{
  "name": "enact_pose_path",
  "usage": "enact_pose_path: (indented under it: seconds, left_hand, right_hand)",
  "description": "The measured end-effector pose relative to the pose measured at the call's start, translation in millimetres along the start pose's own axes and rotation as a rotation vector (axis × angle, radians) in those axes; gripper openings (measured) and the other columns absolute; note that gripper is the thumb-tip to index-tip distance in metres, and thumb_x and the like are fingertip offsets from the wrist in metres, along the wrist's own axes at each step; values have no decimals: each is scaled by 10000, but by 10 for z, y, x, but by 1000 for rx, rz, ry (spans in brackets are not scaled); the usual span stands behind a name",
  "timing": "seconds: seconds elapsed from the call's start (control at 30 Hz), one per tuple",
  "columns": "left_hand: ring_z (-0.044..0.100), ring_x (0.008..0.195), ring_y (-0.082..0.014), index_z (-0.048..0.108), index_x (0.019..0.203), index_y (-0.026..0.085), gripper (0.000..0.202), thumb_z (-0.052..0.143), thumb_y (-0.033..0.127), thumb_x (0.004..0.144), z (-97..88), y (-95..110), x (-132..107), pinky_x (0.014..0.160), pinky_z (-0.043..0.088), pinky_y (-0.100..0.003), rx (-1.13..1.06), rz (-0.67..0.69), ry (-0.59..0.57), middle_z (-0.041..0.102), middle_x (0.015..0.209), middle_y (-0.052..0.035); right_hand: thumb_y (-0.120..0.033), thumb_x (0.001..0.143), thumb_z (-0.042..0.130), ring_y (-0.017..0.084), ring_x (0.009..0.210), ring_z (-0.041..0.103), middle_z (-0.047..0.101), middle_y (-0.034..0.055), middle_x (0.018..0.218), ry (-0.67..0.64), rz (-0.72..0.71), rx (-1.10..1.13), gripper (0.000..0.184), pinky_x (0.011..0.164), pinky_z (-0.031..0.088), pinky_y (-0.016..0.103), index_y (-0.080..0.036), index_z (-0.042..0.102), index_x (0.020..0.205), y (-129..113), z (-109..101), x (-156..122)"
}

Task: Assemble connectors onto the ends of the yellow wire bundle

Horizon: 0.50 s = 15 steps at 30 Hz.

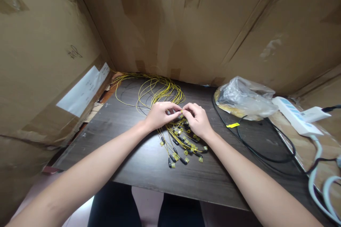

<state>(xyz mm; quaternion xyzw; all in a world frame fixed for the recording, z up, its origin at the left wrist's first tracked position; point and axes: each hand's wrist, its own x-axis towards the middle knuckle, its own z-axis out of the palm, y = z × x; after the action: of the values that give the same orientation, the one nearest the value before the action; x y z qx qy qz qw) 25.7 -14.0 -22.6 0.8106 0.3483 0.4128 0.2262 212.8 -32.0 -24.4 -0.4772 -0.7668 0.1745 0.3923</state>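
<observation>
A bundle of thin yellow cables (pixel 160 92) lies coiled on the dark wooden table (pixel 138 163). Their black ends with small yellow caps (pixel 183 149) fan out toward me. My left hand (pixel 160 114) and my right hand (pixel 197 118) meet over the middle of the bundle. Both pinch one black cable end with a yellow cap (pixel 181 112) between their fingertips. The fingers of both hands are curled closed around it.
A crumpled clear plastic bag (pixel 243 97) with yellow contents lies at the right. A black cable (pixel 255 150) with a yellow tag loops beside it. A white power strip (pixel 294 115) and white cords sit far right. Cardboard walls (pixel 53 60) enclose the table on the left and back.
</observation>
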Motion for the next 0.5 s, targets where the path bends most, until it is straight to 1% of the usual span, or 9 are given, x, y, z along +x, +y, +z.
enact_pose_path:
  seconds: [0.1, 0.23, 0.3, 0.37, 0.43, 0.5]
  left_hand:
    - [645, 618, -104, 767, 921, 159, 115, 707, 235, 860, 3, -24, 0, 593, 516, -210, -17, 15, -8, 751, 779, -25]
    - [638, 607, -102, 771, 923, 160, 114, 702, 230, 865, 0, -26, 3, 588, 511, -212, -17, 37, 8, 749, 768, -25]
    - [638, 606, -103, 770, 913, 162, 108, 701, 227, 862, -5, -15, 4, 586, 508, -213, -7, 37, 12, 749, 772, -25]
    - [637, 604, -102, 767, 905, 162, 102, 699, 219, 854, -8, -6, 5, 584, 508, -214, 4, 31, 9, 749, 776, -24]
    - [632, 596, -101, 764, 900, 163, 104, 695, 225, 852, -11, -3, 6, 582, 510, -215, 15, 19, 3, 745, 770, -22]
    - [634, 600, -103, 763, 899, 163, 118, 690, 247, 861, -12, -9, 7, 586, 515, -218, 24, 10, -2, 742, 769, -25]
  right_hand:
    - [-291, 933, 479, 196, 707, 535, 616, 19, 682, 0, -6, -30, 246, 708, 348, 335, -216, 556, 712, 11, 14, 2]
    - [-336, 983, 427, 192, 670, 505, 551, 15, 593, -7, -15, -108, 396, 678, 316, 339, -218, 448, 605, 20, 30, 8]
    - [-355, 998, 409, 193, 662, 495, 536, 14, 573, -14, -14, -125, 433, 675, 305, 341, -218, 418, 587, 15, 28, 9]
    - [-356, 998, 412, 197, 688, 508, 581, 19, 625, -13, -13, -112, 402, 696, 312, 342, -218, 462, 623, 5, 18, 7]
    - [-329, 976, 439, 202, 733, 527, 636, 26, 723, 1, -14, -82, 305, 725, 330, 343, -220, 529, 706, -6, 7, 4]
    - [-284, 928, 483, 204, 754, 535, 655, 30, 786, 16, -18, -62, 185, 744, 346, 345, -220, 564, 774, -13, -2, 2]
